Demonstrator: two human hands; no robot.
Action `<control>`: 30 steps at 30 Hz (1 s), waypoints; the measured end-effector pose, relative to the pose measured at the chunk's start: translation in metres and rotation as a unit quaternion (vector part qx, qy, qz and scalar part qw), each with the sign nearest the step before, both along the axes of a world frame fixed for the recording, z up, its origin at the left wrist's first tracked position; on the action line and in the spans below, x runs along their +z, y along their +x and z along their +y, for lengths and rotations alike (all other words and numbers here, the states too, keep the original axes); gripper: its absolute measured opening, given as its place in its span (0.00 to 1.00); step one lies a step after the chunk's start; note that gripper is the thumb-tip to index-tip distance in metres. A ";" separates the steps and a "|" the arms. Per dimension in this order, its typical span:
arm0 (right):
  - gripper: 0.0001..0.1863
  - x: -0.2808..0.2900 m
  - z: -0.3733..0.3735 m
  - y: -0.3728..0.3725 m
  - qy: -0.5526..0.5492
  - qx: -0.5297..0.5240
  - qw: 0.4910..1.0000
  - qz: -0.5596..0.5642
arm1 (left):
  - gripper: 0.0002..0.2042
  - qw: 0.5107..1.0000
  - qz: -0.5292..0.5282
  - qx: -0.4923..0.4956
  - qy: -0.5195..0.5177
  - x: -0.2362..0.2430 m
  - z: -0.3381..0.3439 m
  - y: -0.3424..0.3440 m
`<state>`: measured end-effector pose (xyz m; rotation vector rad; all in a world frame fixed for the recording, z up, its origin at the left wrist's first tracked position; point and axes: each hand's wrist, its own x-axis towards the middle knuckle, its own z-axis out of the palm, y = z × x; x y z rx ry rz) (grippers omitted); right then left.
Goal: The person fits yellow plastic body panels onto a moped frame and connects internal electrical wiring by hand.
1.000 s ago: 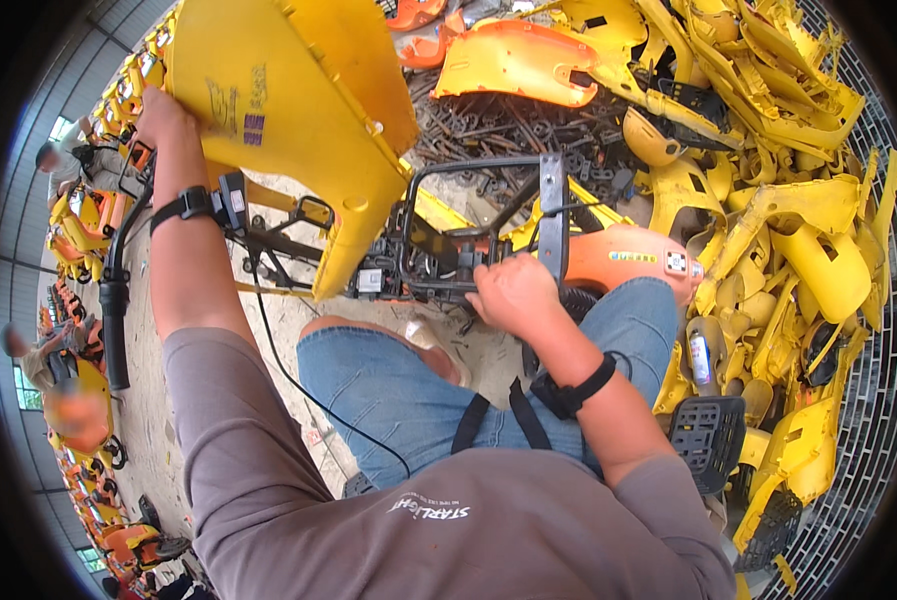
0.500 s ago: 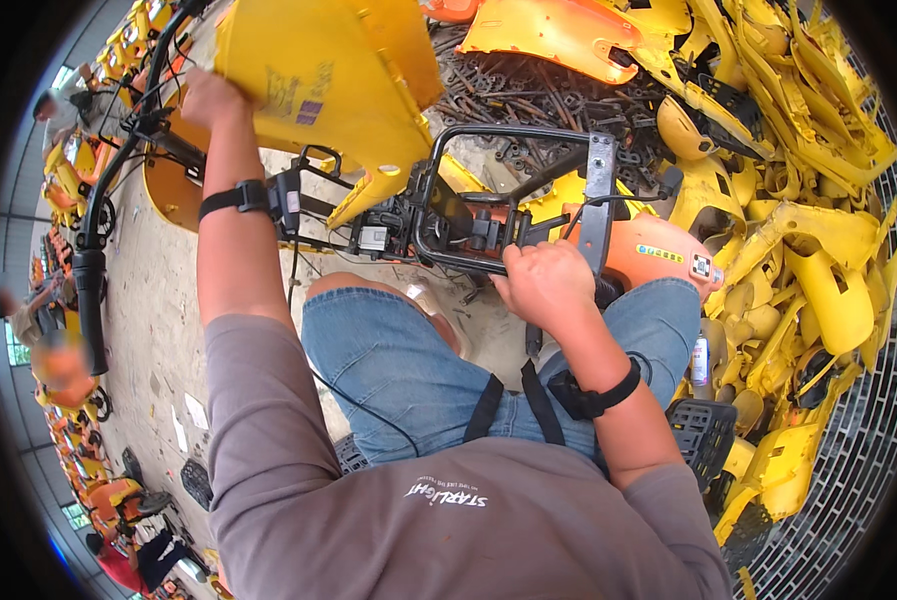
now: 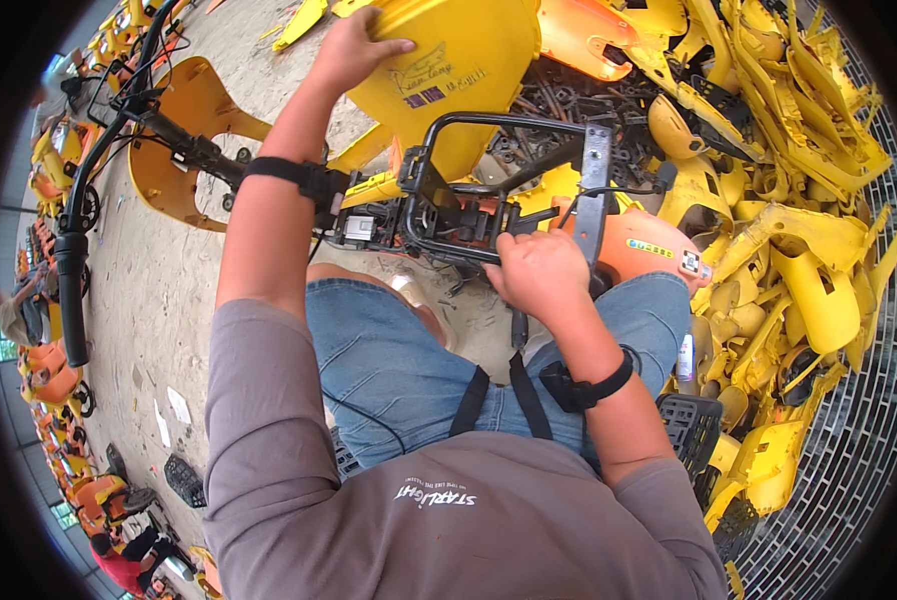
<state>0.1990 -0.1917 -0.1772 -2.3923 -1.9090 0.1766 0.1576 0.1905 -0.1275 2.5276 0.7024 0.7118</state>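
Observation:
My left hand [image 3: 353, 52] is stretched out and closed on the edge of a large yellow plastic panel [image 3: 438, 75] with dark handwriting on it. The panel is tilted above the stripped scooter. My right hand [image 3: 540, 272] is wrapped around the lower bar of the black tubular frame [image 3: 498, 119] in front of my lap. Below the panel, a small grey box [image 3: 359, 228] and wiring sit on the scooter's body. To the left are the black handlebar [image 3: 71, 285] and a curved orange-yellow cover [image 3: 203, 100].
A heap of yellow body parts [image 3: 828, 285] fills the right side. Dark metal parts [image 3: 548, 110] lie beyond the frame, beside an orange panel [image 3: 583, 38]. An orange cover [image 3: 648, 245] is near my right knee. People and rows of scooters [image 3: 53, 385] are at the far left.
My left hand has moved right and farther away, carrying the yellow panel away from the handlebar. More of the curved orange-yellow cover shows. My right hand stays on the frame.

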 end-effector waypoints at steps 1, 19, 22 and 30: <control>0.16 0.000 0.000 0.000 -0.007 0.000 1.000 -0.002 | 0.39 1.000 0.009 -0.013 -0.006 0.000 -0.010 0.013; 0.19 -0.011 -0.002 0.005 0.072 0.022 0.997 -0.024 | 0.29 0.991 0.091 -0.043 0.089 -0.072 -0.017 0.050; 0.19 -0.011 -0.004 0.009 0.074 0.020 0.996 -0.054 | 0.25 0.993 -0.035 -0.002 -0.116 -0.024 -0.088 -0.007; 0.18 -0.005 0.004 0.003 0.101 0.052 0.992 -0.058 | 0.23 0.929 -0.222 0.097 -0.281 -0.029 -0.143 -0.133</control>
